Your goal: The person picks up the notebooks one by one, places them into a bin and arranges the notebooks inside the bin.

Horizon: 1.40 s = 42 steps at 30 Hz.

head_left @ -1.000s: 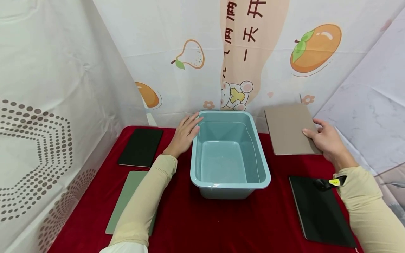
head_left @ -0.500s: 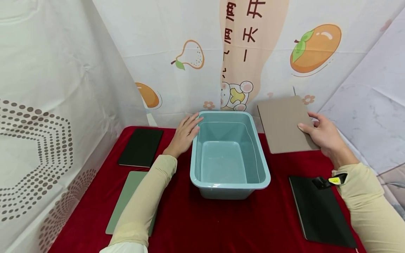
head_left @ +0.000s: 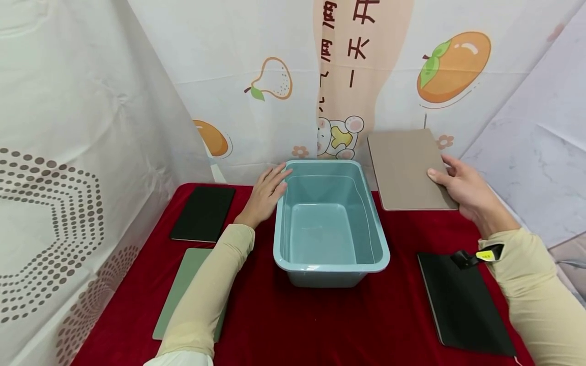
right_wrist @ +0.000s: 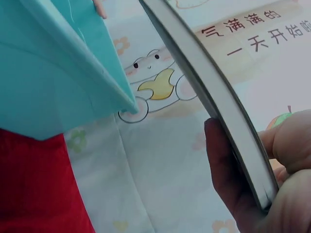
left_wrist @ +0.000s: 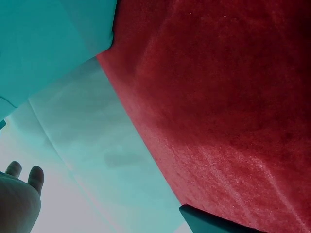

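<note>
In the head view my right hand [head_left: 469,190] grips a taupe notebook [head_left: 407,170] by its right edge, thumb on the cover. The right wrist view shows the notebook's page edge [right_wrist: 218,97] between thumb and fingers, raised above the tabletop. A light-blue plastic basin [head_left: 331,267] stands in the middle, with nothing inside it. My left hand [head_left: 265,195] rests with extended fingers at the basin's left rim. In the left wrist view only part of that hand [left_wrist: 19,194] shows, below the basin's side [left_wrist: 53,43].
A black notebook [head_left: 203,213] lies at the back left, and a green notebook [head_left: 192,284] is partly under the left forearm. Another black notebook [head_left: 462,305] lies at the front right. Red cloth [head_left: 316,325] covers the table; a printed curtain [head_left: 274,122] hangs behind.
My right hand has lifted the taupe notebook up and shifted it left, closer to the basin. The left hand and the basin have stayed in place.
</note>
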Motion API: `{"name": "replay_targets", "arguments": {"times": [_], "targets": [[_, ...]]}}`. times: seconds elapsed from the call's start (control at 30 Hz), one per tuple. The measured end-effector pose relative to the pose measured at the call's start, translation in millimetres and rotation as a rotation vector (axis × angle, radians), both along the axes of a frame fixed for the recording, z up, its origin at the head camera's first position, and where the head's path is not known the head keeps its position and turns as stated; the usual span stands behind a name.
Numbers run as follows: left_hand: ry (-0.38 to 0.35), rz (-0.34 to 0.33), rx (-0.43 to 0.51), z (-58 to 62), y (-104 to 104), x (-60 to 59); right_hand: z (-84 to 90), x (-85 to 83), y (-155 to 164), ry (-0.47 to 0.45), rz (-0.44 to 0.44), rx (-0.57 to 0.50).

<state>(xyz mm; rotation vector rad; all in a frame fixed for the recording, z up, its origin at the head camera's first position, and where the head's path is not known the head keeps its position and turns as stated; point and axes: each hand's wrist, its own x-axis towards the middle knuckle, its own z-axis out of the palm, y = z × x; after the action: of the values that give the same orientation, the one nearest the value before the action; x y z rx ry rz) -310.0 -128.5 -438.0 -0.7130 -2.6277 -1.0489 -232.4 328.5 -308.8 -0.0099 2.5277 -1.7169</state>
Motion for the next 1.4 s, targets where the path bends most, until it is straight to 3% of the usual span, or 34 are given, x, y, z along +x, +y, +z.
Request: {"name": "replay_targets", "arguments": {"times": [0.7,1.0,1.4], "targets": [[-0.007,0.001,-0.007,2.5,-1,-1.7,15.4,-2.3,-44,-0.024,0.079,0.003],[-0.017,-0.002,-0.013,1.0,0,-1.4,13.6,-5.4,-59,-0.009,0.092,0.025],[-0.002,0.001,-0.011,-0.1,-1,-2.0,11.4,-10.2,-88,0.011,0.097,-0.029]]}}
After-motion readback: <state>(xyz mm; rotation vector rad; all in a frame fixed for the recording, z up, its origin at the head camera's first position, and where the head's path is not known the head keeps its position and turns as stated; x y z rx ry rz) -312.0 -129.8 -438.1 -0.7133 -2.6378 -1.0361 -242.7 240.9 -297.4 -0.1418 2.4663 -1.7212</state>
